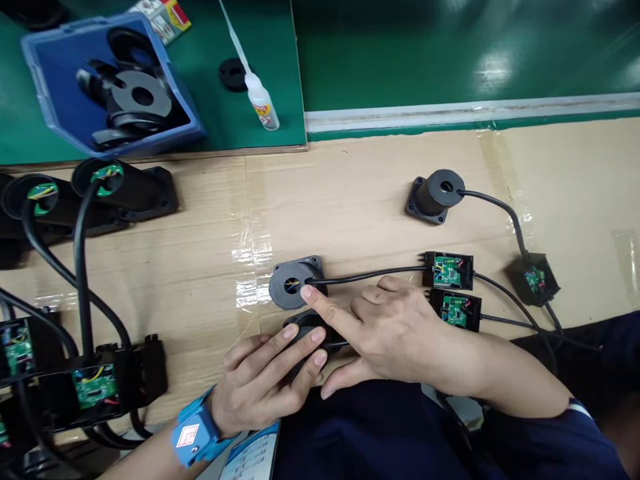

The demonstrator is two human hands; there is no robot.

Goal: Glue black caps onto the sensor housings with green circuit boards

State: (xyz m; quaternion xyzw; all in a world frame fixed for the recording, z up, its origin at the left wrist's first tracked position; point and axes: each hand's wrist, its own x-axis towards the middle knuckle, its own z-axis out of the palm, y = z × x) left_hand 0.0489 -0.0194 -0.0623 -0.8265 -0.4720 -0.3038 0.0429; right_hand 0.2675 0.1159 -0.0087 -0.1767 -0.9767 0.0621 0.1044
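My left hand (277, 380), with a blue wrist strap (197, 430), is closed over a black round housing (307, 323) near my body; the fingers cover much of it. My right hand (390, 330) has its index finger and thumb stretched apart and the other fingers curled. Its index fingertip meets the rim of a second black housing (283, 287), whose cap has a centre hole with coloured wires inside. A black cable (370, 273) joins that housing to an open box with a green circuit board (447, 269). Another circuit-board box (455, 309) lies beside it.
Farther right stands a third capped housing (433, 193), cabled to another board box (535, 279). Uncapped housings (125, 187) and wired board boxes (95, 383) crowd the left. Behind are a blue bin (45, 87) of black parts, a glue bottle (263, 103) and a black disc (231, 75).
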